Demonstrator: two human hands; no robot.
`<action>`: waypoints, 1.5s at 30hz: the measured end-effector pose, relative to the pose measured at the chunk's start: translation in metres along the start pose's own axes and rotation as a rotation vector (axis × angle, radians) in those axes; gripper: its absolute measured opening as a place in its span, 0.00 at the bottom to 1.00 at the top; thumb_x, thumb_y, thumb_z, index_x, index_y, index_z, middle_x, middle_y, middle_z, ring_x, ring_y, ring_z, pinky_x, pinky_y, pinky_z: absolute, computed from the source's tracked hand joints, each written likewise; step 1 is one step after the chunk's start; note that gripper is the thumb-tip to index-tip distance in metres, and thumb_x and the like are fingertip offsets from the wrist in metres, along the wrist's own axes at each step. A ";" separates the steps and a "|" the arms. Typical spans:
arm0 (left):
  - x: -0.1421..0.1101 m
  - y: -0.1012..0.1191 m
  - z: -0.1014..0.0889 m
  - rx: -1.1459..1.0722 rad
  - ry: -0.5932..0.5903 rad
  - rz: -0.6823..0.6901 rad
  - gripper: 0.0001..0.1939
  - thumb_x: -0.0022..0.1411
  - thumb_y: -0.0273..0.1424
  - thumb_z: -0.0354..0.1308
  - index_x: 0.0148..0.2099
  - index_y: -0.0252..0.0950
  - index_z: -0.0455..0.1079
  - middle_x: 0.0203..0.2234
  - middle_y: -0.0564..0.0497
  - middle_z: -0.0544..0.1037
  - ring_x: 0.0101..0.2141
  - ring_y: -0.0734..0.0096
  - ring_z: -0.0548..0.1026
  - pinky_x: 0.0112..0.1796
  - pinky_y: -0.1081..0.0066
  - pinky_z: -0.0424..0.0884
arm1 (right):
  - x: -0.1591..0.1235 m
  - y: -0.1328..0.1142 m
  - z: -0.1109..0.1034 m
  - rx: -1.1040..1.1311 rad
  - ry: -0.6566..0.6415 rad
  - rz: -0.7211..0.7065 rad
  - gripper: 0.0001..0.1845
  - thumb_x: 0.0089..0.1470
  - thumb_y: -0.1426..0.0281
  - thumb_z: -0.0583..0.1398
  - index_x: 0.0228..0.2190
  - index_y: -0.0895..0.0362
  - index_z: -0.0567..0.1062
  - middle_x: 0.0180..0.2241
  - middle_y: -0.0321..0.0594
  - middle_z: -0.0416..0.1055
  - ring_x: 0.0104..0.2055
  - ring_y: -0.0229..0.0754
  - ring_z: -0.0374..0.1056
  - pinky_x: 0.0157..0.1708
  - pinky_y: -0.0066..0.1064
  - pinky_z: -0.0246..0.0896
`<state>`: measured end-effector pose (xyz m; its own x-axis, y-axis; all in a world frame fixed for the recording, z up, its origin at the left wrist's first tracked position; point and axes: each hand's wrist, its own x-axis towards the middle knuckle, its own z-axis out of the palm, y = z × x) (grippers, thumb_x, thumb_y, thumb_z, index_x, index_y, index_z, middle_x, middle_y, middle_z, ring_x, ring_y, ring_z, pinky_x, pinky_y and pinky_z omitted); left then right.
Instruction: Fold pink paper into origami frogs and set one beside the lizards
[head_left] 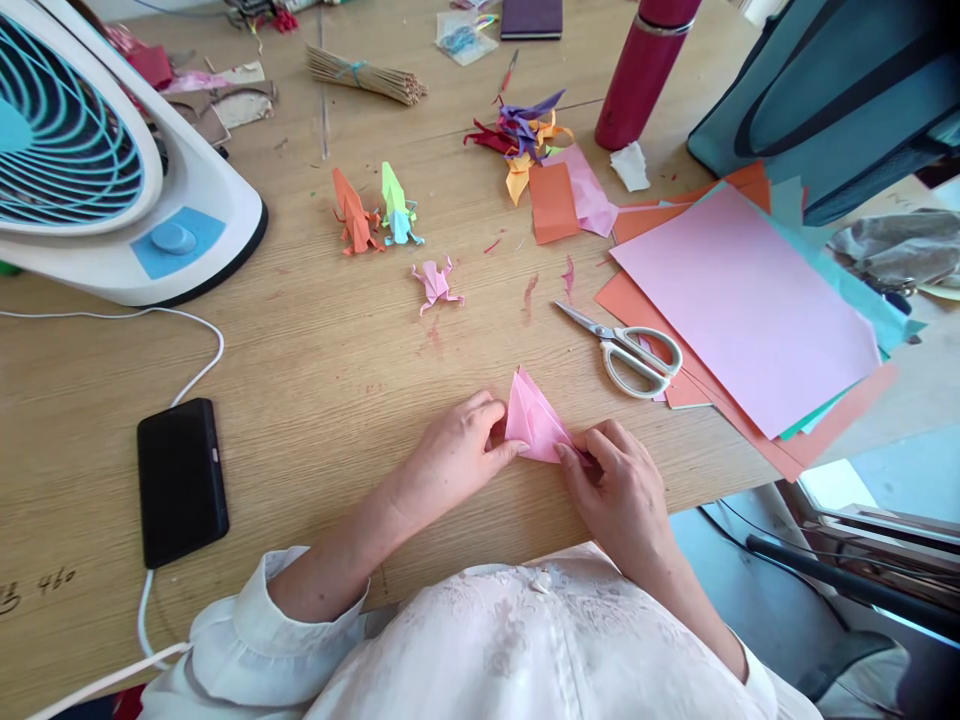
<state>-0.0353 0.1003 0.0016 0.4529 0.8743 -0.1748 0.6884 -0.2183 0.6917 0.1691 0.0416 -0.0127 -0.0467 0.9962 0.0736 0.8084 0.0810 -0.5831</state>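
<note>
A folded piece of pink origami paper (534, 420), roughly triangular with crease lines, is held just above the table near its front edge. My left hand (469, 440) pinches its left corner between thumb and fingers. At the lower right corner, my right hand (616, 472) grips the same paper, thumb on top and fingers curled. Beyond the hands lies a small pink origami frog (436, 285). Scissors (626, 345) with white handles rest to the right, blades pointing away to the left.
An orange origami figure (355, 215) and a green-and-blue one (399, 208) stand farther back. Coloured sheets (750, 300) are stacked at right, near a red bottle (645, 75) and teal bag (817, 100). A fan (112, 150) and black phone-like device (182, 483) occupy the left.
</note>
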 end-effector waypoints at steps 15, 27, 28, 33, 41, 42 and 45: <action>-0.013 0.006 -0.003 -0.057 -0.014 0.014 0.09 0.66 0.31 0.58 0.32 0.36 0.71 0.33 0.52 0.72 0.33 0.71 0.71 0.34 0.72 0.65 | 0.015 -0.014 -0.002 0.032 -0.073 0.030 0.13 0.60 0.57 0.60 0.32 0.53 0.70 0.33 0.41 0.68 0.34 0.45 0.67 0.35 0.37 0.61; -0.022 0.005 -0.004 -0.382 0.204 0.024 0.05 0.60 0.26 0.62 0.32 0.36 0.70 0.45 0.46 0.73 0.45 0.67 0.74 0.42 0.70 0.72 | 0.013 -0.017 -0.007 0.575 -0.228 0.246 0.29 0.58 0.53 0.61 0.55 0.53 0.64 0.41 0.44 0.76 0.35 0.43 0.73 0.31 0.34 0.68; -0.022 0.005 -0.004 -0.385 0.222 0.039 0.05 0.60 0.27 0.62 0.32 0.36 0.70 0.46 0.45 0.73 0.47 0.64 0.74 0.43 0.68 0.73 | 0.014 -0.017 -0.007 0.598 -0.213 0.243 0.30 0.58 0.52 0.61 0.56 0.54 0.65 0.43 0.46 0.76 0.38 0.44 0.73 0.33 0.35 0.70; -0.023 0.007 -0.005 -0.447 0.232 0.100 0.04 0.62 0.29 0.62 0.34 0.37 0.70 0.49 0.43 0.76 0.53 0.60 0.73 0.49 0.64 0.72 | 0.015 -0.018 -0.010 0.848 -0.242 0.234 0.31 0.57 0.53 0.62 0.57 0.52 0.66 0.48 0.47 0.74 0.44 0.46 0.72 0.40 0.37 0.72; -0.024 0.010 0.003 -0.571 0.200 0.050 0.04 0.61 0.28 0.62 0.38 0.36 0.69 0.36 0.51 0.77 0.38 0.72 0.76 0.43 0.71 0.73 | 0.014 -0.020 -0.007 0.936 -0.209 0.313 0.19 0.54 0.53 0.65 0.39 0.55 0.76 0.33 0.39 0.74 0.29 0.38 0.66 0.26 0.28 0.61; -0.024 0.011 0.004 -0.572 0.198 0.046 0.05 0.61 0.28 0.62 0.39 0.36 0.70 0.36 0.51 0.77 0.37 0.72 0.76 0.43 0.72 0.73 | 0.014 -0.021 -0.006 0.938 -0.200 0.320 0.19 0.54 0.53 0.65 0.37 0.55 0.76 0.32 0.39 0.74 0.28 0.37 0.65 0.25 0.28 0.60; -0.024 0.011 0.007 -0.580 0.170 0.037 0.06 0.61 0.28 0.63 0.41 0.36 0.70 0.36 0.52 0.77 0.37 0.73 0.76 0.42 0.72 0.73 | 0.013 -0.021 -0.002 0.929 -0.189 0.319 0.19 0.53 0.53 0.65 0.35 0.56 0.76 0.30 0.38 0.72 0.28 0.37 0.64 0.25 0.28 0.58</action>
<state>-0.0343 0.0741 0.0089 0.3409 0.9380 -0.0625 0.2309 -0.0191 0.9728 0.1531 0.0529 0.0020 -0.0648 0.9580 -0.2793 0.0239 -0.2784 -0.9602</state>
